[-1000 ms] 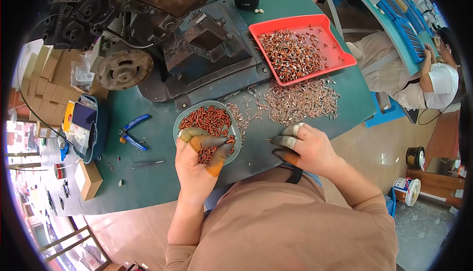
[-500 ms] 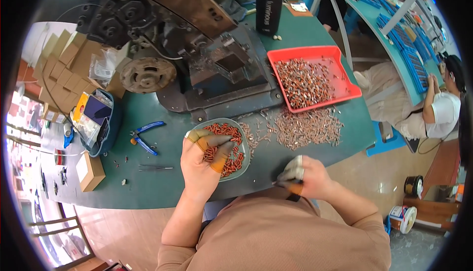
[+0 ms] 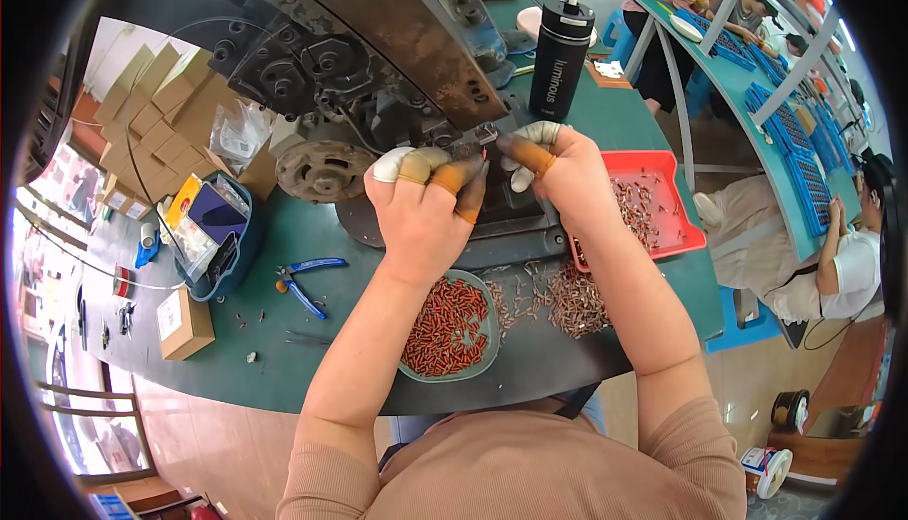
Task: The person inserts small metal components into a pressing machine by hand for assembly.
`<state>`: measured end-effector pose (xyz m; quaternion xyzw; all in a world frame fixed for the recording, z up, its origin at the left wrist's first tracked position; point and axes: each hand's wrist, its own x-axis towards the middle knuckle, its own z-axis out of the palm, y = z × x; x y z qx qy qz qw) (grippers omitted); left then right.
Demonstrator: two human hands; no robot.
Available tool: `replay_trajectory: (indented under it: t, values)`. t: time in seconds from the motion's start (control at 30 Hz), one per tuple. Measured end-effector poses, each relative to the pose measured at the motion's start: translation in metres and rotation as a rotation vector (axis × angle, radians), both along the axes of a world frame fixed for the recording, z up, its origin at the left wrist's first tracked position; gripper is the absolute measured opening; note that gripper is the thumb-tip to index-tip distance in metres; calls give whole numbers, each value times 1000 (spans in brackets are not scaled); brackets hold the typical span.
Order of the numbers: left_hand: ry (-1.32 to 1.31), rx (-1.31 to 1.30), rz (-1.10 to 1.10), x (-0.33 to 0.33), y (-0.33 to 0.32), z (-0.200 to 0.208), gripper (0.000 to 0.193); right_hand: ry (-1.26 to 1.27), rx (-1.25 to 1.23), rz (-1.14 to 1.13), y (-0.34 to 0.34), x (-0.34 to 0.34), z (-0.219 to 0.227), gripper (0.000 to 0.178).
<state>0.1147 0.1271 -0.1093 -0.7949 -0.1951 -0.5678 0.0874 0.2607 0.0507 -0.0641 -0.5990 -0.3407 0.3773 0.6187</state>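
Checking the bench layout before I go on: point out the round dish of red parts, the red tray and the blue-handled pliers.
round dish of red parts [image 3: 491, 355], head view, on its bare right rim.
red tray [image 3: 688, 222], head view, on its right wall.
blue-handled pliers [image 3: 320, 263], head view, on the upper handle.

press machine [image 3: 378, 57]: dark, greasy metal at my 12 o'clock;
my finger cots [image 3: 445, 175]: matt rubber;
tray [image 3: 683, 227]: glossy red plastic, 2 o'clock;
tabletop [image 3: 284, 350]: smooth matt green
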Motion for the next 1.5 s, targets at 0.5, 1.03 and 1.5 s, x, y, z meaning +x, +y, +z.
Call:
replay_trajectory:
  t: [0.5,1.03,1.5]
  values:
    - [13,161,88,16,20,-13,23,67,-1,12,16,4,-9,2]
    - [-10,164,95,21,20,-9,25,-14,90,17,18,5,-17,9]
    - [444,-519,-70,-65,-75,-8,30,-397,1,-115,-99,41,-35,11]
